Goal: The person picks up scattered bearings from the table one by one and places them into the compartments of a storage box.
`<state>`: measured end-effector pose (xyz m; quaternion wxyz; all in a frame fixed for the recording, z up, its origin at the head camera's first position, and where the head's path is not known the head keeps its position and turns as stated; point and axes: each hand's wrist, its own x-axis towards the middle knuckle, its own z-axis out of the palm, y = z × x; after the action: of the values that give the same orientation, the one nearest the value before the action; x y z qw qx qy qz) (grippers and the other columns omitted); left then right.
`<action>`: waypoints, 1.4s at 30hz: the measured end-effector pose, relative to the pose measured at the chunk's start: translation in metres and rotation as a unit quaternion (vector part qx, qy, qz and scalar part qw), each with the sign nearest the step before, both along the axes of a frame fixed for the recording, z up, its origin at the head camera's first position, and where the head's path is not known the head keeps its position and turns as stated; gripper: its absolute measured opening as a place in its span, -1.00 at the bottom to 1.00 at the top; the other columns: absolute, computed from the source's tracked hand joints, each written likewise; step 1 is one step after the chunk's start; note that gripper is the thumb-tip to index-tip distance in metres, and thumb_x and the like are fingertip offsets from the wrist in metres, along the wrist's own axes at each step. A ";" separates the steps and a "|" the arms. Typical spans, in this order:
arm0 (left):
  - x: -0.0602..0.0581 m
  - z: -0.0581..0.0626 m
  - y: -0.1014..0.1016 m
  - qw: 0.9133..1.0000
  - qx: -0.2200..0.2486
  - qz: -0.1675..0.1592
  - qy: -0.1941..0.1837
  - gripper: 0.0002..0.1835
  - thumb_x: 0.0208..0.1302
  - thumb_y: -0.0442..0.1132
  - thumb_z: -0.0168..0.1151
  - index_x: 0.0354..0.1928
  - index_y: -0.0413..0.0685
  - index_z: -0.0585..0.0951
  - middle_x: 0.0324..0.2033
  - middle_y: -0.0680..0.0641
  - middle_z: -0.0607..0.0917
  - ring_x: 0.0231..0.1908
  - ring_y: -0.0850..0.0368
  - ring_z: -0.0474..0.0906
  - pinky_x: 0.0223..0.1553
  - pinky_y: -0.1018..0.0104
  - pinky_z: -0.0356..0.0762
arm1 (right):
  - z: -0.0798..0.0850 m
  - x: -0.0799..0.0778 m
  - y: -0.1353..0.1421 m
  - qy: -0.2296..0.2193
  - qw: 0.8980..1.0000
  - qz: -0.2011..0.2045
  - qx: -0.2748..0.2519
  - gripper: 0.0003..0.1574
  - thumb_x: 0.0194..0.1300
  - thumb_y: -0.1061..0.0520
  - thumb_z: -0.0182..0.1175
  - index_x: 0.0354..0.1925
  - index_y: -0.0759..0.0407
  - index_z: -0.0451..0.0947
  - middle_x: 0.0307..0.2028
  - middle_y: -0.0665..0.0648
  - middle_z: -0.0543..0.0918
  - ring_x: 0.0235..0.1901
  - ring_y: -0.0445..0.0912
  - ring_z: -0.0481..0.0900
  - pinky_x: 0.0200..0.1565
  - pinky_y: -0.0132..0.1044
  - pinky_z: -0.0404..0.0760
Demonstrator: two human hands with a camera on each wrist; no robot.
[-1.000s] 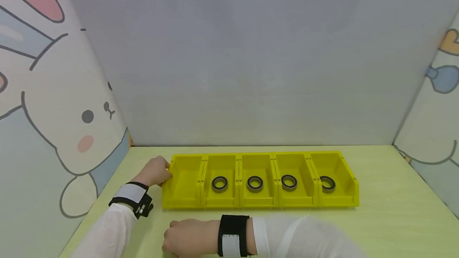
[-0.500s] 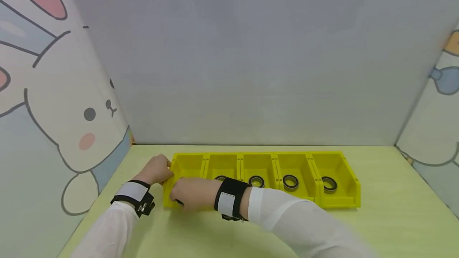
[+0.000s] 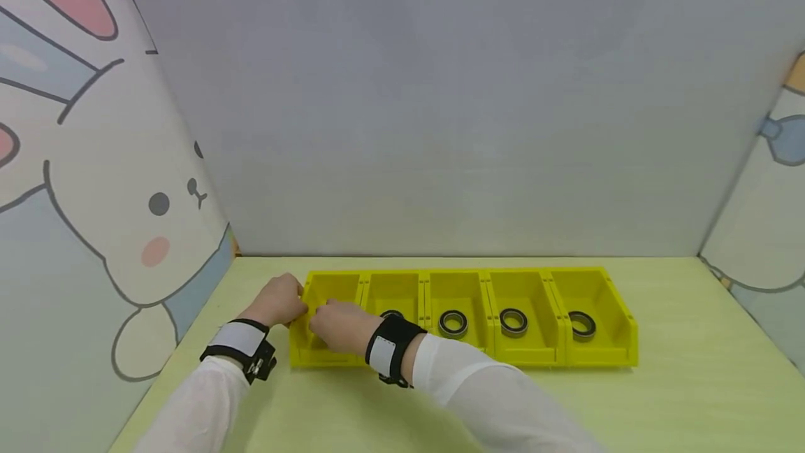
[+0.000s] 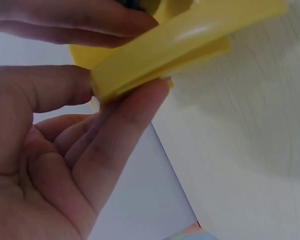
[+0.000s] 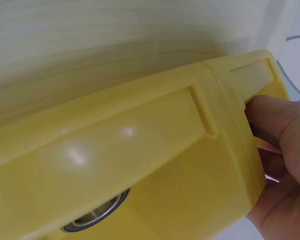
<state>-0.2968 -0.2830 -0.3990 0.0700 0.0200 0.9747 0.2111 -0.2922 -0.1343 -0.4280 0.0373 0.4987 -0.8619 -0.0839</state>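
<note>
A row of joined yellow parts bins [image 3: 463, 355] lies on the table. My left hand [image 3: 280, 300] grips the side wall of the leftmost bin; in the left wrist view its thumb and fingers pinch the yellow wall [image 4: 190, 37]. Reaching over the front lip, my right hand [image 3: 342, 326] is inside that same bin. Its curled fingers hold a ring-shaped bearing, of which only a dark sliver [image 5: 262, 135] shows between them in the right wrist view. The second bin's bearing [image 3: 393, 314] is partly covered by my right wrist.
Further right, single black-rimmed bearings lie in the middle bin [image 3: 453, 324], the fourth [image 3: 513, 322] and the rightmost [image 3: 582, 326]. A grey wall [image 3: 465, 103] stands behind the table [image 3: 685, 341], with rabbit-patterned panels [image 3: 126, 229] at the sides.
From the table in front of the bins, my right hand has moved up and forward into the leftmost bin, carrying a dark ring. My left hand keeps its grip on the wall.
</note>
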 end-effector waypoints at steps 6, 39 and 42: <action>-0.002 0.000 0.001 1.000 -0.002 -0.002 0.011 -0.67 -0.05 -0.46 0.07 -0.77 0.00 0.22 -0.80 0.07 0.30 -0.75 0.20 0.42 -0.67 0.43 0.46 | -0.006 -0.007 -0.009 -0.001 0.999 -0.025 0.026 -0.88 0.37 0.11 0.06 -0.26 0.01 0.56 -0.49 -0.06 0.45 -0.52 -0.22 0.36 -0.44 -0.50 0.35; 0.004 -0.013 -0.003 0.999 -0.047 0.014 0.002 -0.82 0.23 -0.35 0.04 -0.30 -0.38 0.56 -0.60 -0.08 0.48 -0.60 0.13 0.39 -0.56 0.37 0.35 | 0.043 0.022 0.087 -0.013 1.000 -0.013 -0.020 -0.28 0.40 -0.10 -0.01 0.43 0.00 0.07 0.42 0.08 0.14 0.41 -0.01 0.08 0.35 -0.07 0.18; 0.011 -0.014 -0.001 0.998 -0.060 0.016 -0.011 -0.62 0.40 -0.20 -0.08 -0.06 -0.49 0.47 -0.50 -0.19 0.52 -0.52 0.08 0.37 -0.46 0.29 0.35 | 0.058 0.026 0.136 -0.028 0.998 -0.020 -0.051 -0.22 0.39 -0.13 -0.01 0.45 0.00 0.01 0.44 0.10 0.05 0.43 0.02 0.01 0.38 0.00 0.08</action>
<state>-0.2854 -0.2839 -0.4134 0.0786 -0.0018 0.9851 0.1531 -0.2658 0.0019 -0.3701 0.0368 0.4813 -0.8754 -0.0261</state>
